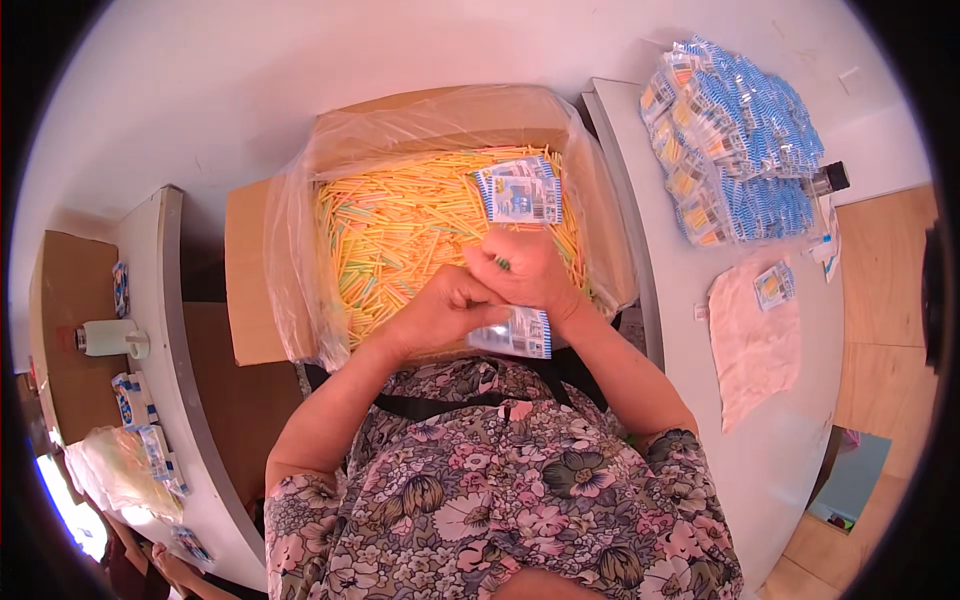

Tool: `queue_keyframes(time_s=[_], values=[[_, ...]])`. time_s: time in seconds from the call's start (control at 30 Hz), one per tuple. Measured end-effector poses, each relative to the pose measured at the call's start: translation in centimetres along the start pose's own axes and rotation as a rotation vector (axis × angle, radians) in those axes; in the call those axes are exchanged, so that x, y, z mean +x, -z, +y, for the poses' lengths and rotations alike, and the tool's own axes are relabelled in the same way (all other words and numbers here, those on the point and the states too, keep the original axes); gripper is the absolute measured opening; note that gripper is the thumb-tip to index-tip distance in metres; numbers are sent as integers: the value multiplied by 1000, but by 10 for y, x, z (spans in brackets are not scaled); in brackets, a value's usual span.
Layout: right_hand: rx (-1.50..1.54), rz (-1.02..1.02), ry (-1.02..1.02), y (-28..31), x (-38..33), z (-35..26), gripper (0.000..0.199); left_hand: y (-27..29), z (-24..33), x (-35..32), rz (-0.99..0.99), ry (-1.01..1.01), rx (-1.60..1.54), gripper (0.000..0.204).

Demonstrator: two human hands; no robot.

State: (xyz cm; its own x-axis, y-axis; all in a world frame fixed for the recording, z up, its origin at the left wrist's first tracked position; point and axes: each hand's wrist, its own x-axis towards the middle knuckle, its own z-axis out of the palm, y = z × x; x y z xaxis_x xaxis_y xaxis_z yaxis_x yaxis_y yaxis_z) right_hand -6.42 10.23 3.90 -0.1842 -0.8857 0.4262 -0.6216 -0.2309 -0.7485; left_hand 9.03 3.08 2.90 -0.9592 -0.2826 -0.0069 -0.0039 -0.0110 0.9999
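Observation:
My left hand (435, 305) pinches the top of a small clear plastic packet (518, 333) with a blue-striped edge, which hangs over the box's near side. My right hand (535, 268) is closed just beside it, the two hands touching. A bit of green shows in the right fist, seemingly the ends of thin sticks; most of what it grips is hidden. Below both hands lies a mass of thin yellow, orange and green sticks (390, 225) in a cardboard box (262, 270). On these sticks, beyond my right hand, rests a small stack of flat blue-striped packets (522, 195).
Clear plastic lining (300, 235) drapes over the box walls. On the right-hand table sit a big bundle of filled packets (735, 140) and a pink cloth (755, 345) with one packet on it. At left, a table holds a pale bottle (105, 338); another person's hands (170, 565) appear beside it.

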Motion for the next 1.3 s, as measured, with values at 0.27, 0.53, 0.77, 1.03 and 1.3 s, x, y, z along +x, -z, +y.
queue_keyframes(time_s=[0.27,0.53,0.77,1.03,1.3], values=[[-169,51,-179,5,-6,-2,18,-12,-17,9,170,-304,352,6],[-168,-84,-416,39,-42,23,19,11,-28,-4,349,1,-144,7],[60,-129,-471,66,-23,5,19,12,-33,3,410,26,-349,7],[254,-49,-515,56,22,-15,23,11,-31,8,304,14,-315,12],[-277,-195,-217,36,29,-27,21,15,-27,3,282,101,-384,15]])
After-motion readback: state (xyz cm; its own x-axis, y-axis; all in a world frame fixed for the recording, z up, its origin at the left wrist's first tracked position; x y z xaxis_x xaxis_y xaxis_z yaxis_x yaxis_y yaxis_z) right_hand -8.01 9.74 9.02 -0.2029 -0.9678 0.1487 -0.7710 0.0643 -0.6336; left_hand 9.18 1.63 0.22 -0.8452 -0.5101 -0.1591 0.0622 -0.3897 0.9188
